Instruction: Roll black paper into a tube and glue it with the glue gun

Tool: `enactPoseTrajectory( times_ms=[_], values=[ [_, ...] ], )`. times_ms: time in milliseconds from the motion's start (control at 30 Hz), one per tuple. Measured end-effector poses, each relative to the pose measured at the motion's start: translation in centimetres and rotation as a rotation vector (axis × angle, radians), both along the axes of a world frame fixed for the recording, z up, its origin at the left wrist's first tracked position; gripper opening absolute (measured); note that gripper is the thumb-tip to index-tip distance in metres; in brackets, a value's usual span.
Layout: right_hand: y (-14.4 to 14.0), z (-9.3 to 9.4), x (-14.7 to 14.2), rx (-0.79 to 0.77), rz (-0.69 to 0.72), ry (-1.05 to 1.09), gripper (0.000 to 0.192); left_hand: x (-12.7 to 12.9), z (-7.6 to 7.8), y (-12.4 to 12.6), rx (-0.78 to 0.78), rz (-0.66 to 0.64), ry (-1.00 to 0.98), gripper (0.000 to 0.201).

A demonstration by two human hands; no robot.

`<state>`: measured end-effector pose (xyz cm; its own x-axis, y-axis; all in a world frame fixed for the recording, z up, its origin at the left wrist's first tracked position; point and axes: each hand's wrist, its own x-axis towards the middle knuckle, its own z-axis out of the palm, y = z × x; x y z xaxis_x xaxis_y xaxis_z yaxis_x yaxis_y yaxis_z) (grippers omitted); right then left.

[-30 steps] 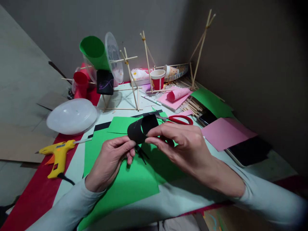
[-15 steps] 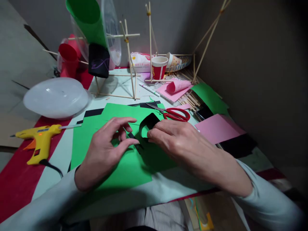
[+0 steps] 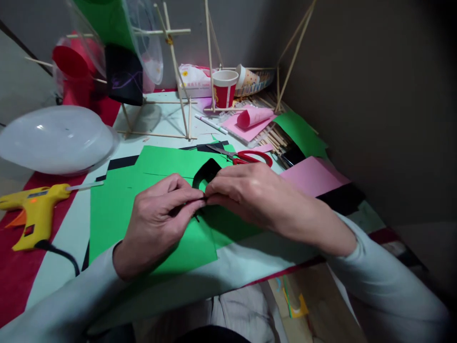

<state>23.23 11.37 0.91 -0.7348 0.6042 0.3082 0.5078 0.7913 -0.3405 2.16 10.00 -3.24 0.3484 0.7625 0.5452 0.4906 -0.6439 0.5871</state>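
Observation:
A curled black paper strip [image 3: 206, 172] rests low over the green paper sheet [image 3: 117, 209] in the middle of the table. My left hand [image 3: 159, 219] pinches its near end between thumb and fingers. My right hand [image 3: 257, 195] grips the same strip from the right, its fingertips meeting the left hand's. Most of the strip is hidden behind my fingers; only its arched top shows.
Red-handled scissors [image 3: 246, 156] lie just behind my hands. A yellow glue gun [image 3: 30, 209] lies at the left, a clear plastic dome [image 3: 53, 140] behind it. A stick frame [image 3: 171, 81] with cups, a red paper cup [image 3: 223, 89] and pink paper [image 3: 310, 174] fill the back and right.
The black strip came down from mid-air to the green sheet. My left hand let go, opened, then closed on the strip again. The view has tilted downward.

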Motion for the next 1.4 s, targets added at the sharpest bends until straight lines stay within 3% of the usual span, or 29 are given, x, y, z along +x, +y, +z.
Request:
enactPoseTrajectory(
  times_ms=[67,200,367,533,667,867,1167,1200,1333,1400],
  values=[
    [0.7,0.5,0.6,-0.129,-0.030,0.128,0.012,0.0,0.0,0.1,-0.019,0.020,-0.017,0.017],
    [2.3,1.2,2.0,-0.276,-0.219,0.512,0.017,-0.4,0.4,0.4,-0.068,0.110,-0.088,0.014],
    [4.0,0.0,2.4,-0.375,-0.360,0.771,0.004,-1.5,1.4,0.6,-0.202,0.182,-0.177,0.017],
    [4.3,-1.2,1.7,-0.244,-0.373,0.653,0.009,-2.7,1.5,1.1,-0.264,0.212,-0.240,0.018],
    [3.9,-1.6,1.3,-0.174,-0.399,0.549,0.016,-2.5,1.1,1.0,-0.173,0.262,-0.072,0.014],
    [3.8,-1.8,1.1,-0.158,-0.423,0.501,0.019,-1.5,0.7,0.2,0.039,0.265,0.130,0.013],
    [3.7,-2.5,0.7,-0.200,-0.351,0.470,0.017,-1.6,0.6,0.5,0.022,0.266,0.101,0.013],
    [3.7,-2.7,0.6,-0.221,-0.308,0.473,0.027,-1.7,0.7,0.6,0.017,0.253,0.085,0.014],
    [3.5,-3.8,-0.2,-0.299,-0.098,0.451,0.101,-1.8,1.3,0.5,-0.011,0.164,0.056,0.017],
    [3.3,-4.3,-0.8,-0.347,-0.015,0.417,0.116,-1.7,1.6,0.4,-0.010,0.106,0.069,0.017]
  ],
)
